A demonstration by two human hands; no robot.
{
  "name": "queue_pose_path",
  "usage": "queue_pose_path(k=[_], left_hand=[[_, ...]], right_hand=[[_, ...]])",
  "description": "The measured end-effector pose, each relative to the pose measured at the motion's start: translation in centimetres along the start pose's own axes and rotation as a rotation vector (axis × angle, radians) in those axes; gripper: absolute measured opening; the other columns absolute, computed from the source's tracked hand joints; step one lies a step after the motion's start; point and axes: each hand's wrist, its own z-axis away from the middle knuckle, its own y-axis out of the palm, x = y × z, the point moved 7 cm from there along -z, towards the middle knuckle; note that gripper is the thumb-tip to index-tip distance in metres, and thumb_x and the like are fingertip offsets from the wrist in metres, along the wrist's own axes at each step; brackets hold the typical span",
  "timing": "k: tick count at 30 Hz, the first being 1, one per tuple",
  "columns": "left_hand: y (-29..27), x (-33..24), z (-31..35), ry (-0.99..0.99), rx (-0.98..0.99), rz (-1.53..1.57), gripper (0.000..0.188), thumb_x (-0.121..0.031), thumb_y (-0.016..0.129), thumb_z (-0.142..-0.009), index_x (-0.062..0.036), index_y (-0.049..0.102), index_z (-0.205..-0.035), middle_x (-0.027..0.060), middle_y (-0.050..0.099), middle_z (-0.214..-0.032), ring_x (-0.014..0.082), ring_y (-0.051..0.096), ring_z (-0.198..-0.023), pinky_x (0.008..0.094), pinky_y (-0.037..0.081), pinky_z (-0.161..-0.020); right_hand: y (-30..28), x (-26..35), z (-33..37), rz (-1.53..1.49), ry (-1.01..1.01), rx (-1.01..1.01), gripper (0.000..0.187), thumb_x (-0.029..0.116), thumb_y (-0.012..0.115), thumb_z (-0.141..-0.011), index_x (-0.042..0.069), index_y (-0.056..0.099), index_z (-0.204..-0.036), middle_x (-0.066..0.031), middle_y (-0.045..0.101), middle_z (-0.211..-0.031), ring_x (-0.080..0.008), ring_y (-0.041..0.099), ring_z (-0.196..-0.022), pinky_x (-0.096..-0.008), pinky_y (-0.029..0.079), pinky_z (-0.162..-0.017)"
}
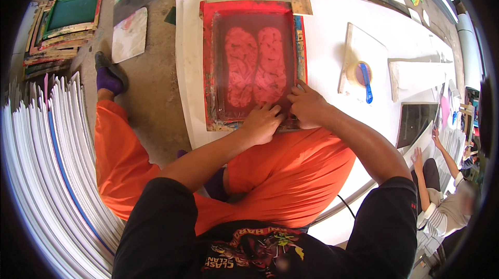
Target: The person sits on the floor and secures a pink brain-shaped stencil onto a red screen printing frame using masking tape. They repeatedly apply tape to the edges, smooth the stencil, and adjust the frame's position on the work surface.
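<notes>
The left hand [264, 123] and right hand [307, 106] sit close together at the near right corner of the red frame [209, 60], which lies on a white surface [327, 34]; their curl hides whether they grip anything. A blue tool [368, 87] partly covers a tape roll [357, 74].

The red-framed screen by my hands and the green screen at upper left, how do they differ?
The red-framed screen shows two pinkish foot-shaped patches; the green screen looks plain. The red-framed screen lies on a white surface, with the left hand and right hand at its near edge; the green screen sits on stacked frames, no hand near. Both are roughly rectangular, with some red on their frames.
</notes>
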Motion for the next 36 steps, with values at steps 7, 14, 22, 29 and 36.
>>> queue_pose_path(k=[7,14,22,29,36], left_hand=[[0.4,0.3,0.2,0.031,-0.069,-0.017,0.061,-0.013,0.077,-0.076,-0.0214,0.067,-0.135,0.0099,0.061,-0.124,0.0328,0.059,-0.116,0.0484,0.05,-0.095],[0.3,0.0,-0.3,0.044,-0.032,0.027,0.063,-0.016,0.076,-0.078,-0.02,0.064,-0.14,0.0116,0.061,-0.126,0.0365,0.061,-0.115,0.0498,0.052,-0.093],[1.1,0.2,0.8,-0.127,-0.037,-0.059,0.053,-0.012,0.075,-0.08,-0.0032,0.061,-0.131,0.0181,0.062,-0.124,0.039,0.063,-0.113,0.0494,0.061,-0.084],[-1.4,4.4,5.5,-0.276,0.038,-0.042,0.056,-0.042,0.084,-0.082,-0.002,0.063,-0.116,0.0175,0.065,-0.113,0.0369,0.066,-0.111,0.0481,0.06,-0.086],[-1.9,6.3,9.1,-0.223,-0.043,-0.12,0.055,-0.05,0.083,-0.08,-0.0052,0.067,-0.107,0.0136,0.067,-0.105,0.0318,0.066,-0.104,0.0487,0.055,-0.098]], right_hand=[[-0.2,-0.4,0.0,-0.007,-0.065,0.027,0.031,0.045,0.074,-0.084,0.019,0.084,-0.097,-0.0057,0.067,-0.124,-0.0287,0.052,-0.133,-0.0584,0.018,-0.13],[1.0,-0.3,0.5,0.03,-0.042,-0.037,0.032,0.046,0.076,-0.082,0.02,0.084,-0.099,-0.0057,0.066,-0.124,-0.0283,0.051,-0.132,-0.0588,0.019,-0.13],[0.1,1.1,0.9,0.086,0.032,-0.011,0.047,0.051,0.081,-0.078,0.016,0.082,-0.109,-0.0098,0.063,-0.131,-0.0296,0.049,-0.137,-0.0583,0.021,-0.129],[0.4,1.4,0.8,0.036,0.082,0.044,0.054,0.053,0.083,-0.076,0.013,0.08,-0.113,-0.0118,0.06,-0.137,-0.031,0.046,-0.141,-0.0588,0.022,-0.129],[0.5,1.3,0.8,0.042,0.119,0.026,0.065,0.058,0.084,-0.075,0.009,0.077,-0.118,-0.0128,0.059,-0.137,-0.0315,0.045,-0.142,-0.0574,0.023,-0.128]])
